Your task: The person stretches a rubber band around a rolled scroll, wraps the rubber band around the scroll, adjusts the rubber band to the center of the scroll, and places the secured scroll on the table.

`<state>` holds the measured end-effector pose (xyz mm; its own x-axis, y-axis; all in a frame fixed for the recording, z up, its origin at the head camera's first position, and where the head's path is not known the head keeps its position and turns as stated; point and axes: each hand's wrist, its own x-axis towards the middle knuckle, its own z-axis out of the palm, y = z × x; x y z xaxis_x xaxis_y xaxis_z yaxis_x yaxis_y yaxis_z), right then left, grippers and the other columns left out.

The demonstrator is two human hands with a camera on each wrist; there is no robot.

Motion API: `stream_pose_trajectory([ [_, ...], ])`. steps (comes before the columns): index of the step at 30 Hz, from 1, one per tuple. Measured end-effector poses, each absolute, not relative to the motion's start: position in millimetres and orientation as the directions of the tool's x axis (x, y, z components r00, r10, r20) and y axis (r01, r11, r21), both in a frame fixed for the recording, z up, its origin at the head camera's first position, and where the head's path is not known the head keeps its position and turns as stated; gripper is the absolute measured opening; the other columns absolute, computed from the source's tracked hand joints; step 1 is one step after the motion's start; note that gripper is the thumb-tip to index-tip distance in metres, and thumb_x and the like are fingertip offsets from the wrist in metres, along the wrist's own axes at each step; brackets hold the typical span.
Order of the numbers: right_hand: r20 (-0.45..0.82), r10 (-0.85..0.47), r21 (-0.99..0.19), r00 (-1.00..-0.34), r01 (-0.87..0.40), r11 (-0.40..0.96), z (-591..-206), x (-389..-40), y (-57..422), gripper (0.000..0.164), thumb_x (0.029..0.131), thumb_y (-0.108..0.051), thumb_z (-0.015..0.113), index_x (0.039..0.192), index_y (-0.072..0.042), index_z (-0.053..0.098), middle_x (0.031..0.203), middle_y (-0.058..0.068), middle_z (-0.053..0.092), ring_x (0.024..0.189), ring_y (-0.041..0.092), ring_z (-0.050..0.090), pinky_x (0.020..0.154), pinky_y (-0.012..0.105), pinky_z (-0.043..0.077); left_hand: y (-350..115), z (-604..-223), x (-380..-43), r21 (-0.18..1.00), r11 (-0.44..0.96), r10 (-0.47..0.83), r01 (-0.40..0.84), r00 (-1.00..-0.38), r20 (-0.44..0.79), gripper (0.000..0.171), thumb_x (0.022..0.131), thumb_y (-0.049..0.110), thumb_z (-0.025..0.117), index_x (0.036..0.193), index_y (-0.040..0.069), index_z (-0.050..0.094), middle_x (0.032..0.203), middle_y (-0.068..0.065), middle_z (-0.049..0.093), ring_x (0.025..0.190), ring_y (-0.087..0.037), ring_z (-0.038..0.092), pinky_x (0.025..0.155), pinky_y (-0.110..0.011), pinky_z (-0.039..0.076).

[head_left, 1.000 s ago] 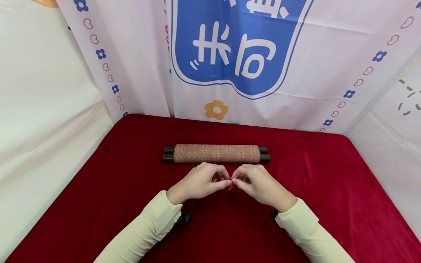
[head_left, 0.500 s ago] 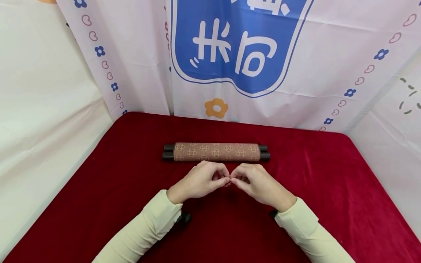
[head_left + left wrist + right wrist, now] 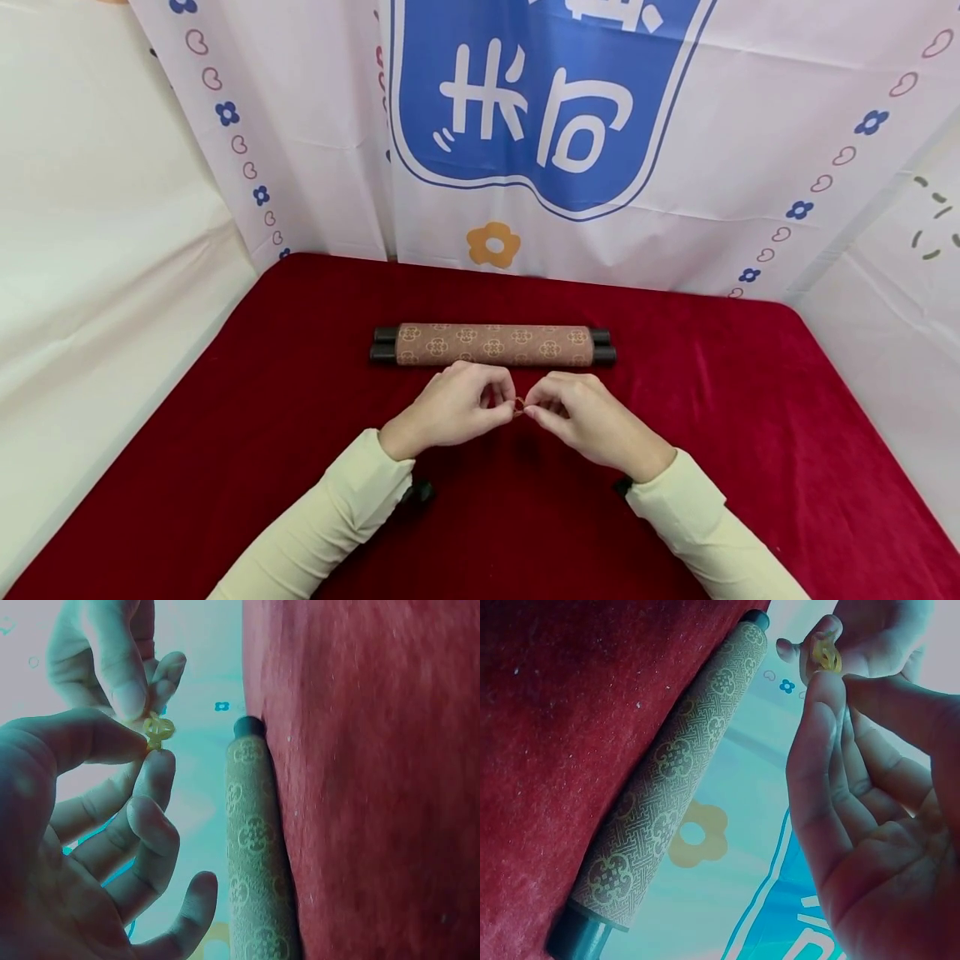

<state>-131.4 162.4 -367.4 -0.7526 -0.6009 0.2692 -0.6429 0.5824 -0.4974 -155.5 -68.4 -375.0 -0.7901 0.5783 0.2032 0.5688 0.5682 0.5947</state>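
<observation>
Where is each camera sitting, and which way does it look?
Head: worn on the head, facing forward and down at the left hand, right hand, cream sleeves, and a brown, flower-patterned roll with black ends on red velvety cloth.
Left wrist: worn on that wrist, looking at a thin, yellowish looped band pinched by both hands, which show partly.
Right wrist: worn on that wrist, looking at the same band; both hands show partly.
Both wrist views show the band, roll and cloth.

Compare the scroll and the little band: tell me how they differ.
The scroll is long and thick; the band, small and thin. The scroll has a flower pattern; the band looks plain. The scroll lies on the cloth; the left hand and right hand pinch the band.
</observation>
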Motion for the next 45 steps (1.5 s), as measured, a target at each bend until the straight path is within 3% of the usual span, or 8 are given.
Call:
stream_pose_trajectory([
  [10, 0.264, -0.558, -0.518, -0.787, -0.603, 0.606, -365, -135, 168, 0.005, 0.096, -0.005, 0.074, 0.096, -0.009, 0.076, 0.089, -0.004, 0.072, 0.077, 0.002, 0.065, 0.071, 0.022, 0.058, -82, -372, -167, 0.578, 0.607, 0.528, 0.546, -0.82, 0.22, 0.01, 0.083, 0.016, 0.07, 0.08, 0.025, 0.067, 0.069, 0.012, 0.061, 0.063, -0.004, 0.055, 0.057, -0.024, 0.046],
  [26, 0.25, -0.484, -0.548, -0.839, -0.534, 0.644, -363, -142, 180, 0.007, 0.097, -0.006, 0.072, 0.092, -0.011, 0.073, 0.085, -0.007, 0.069, 0.075, 0.002, 0.064, 0.07, 0.023, 0.058, -103, -368, -180, 0.611, 0.611, 0.484, 0.504, -0.848, 0.216, 0.012, 0.087, 0.014, 0.067, 0.082, 0.025, 0.07, 0.074, 0.009, 0.065, 0.067, -0.009, 0.059, 0.063, -0.026, 0.049],
  [37, 0.24, -0.468, -0.568, -0.85, -0.514, 0.643, -366, -144, 182, 0.007, 0.096, -0.008, 0.073, 0.092, -0.014, 0.073, 0.084, -0.007, 0.069, 0.074, 0.002, 0.063, 0.07, 0.023, 0.057, -95, -367, -174, 0.613, 0.57, 0.564, 0.548, -0.803, 0.193, 0.012, 0.09, 0.011, 0.069, 0.085, 0.021, 0.069, 0.072, 0.01, 0.065, 0.067, -0.006, 0.058, 0.064, -0.024, 0.049],
  [41, 0.242, -0.478, -0.574, -0.844, -0.522, 0.631, -366, -142, 180, 0.003, 0.097, -0.012, 0.074, 0.094, -0.011, 0.074, 0.086, -0.007, 0.07, 0.075, 0.002, 0.064, 0.071, 0.024, 0.058, -91, -368, -172, 0.603, 0.556, 0.594, 0.571, -0.781, 0.192, 0.013, 0.091, 0.01, 0.069, 0.084, 0.022, 0.069, 0.071, 0.011, 0.064, 0.066, -0.004, 0.058, 0.065, -0.023, 0.049],
  [45, 0.25, -0.501, -0.566, -0.828, -0.545, 0.619, -367, -140, 175, 0.01, 0.096, -0.015, 0.077, 0.102, -0.008, 0.074, 0.092, -0.002, 0.071, 0.079, 0.003, 0.066, 0.074, 0.028, 0.06, -87, -368, -170, 0.606, 0.525, 0.638, 0.597, -0.748, 0.185, 0.013, 0.093, 0.01, 0.069, 0.087, 0.021, 0.069, 0.074, 0.011, 0.065, 0.07, -0.004, 0.059, 0.067, -0.024, 0.052],
])
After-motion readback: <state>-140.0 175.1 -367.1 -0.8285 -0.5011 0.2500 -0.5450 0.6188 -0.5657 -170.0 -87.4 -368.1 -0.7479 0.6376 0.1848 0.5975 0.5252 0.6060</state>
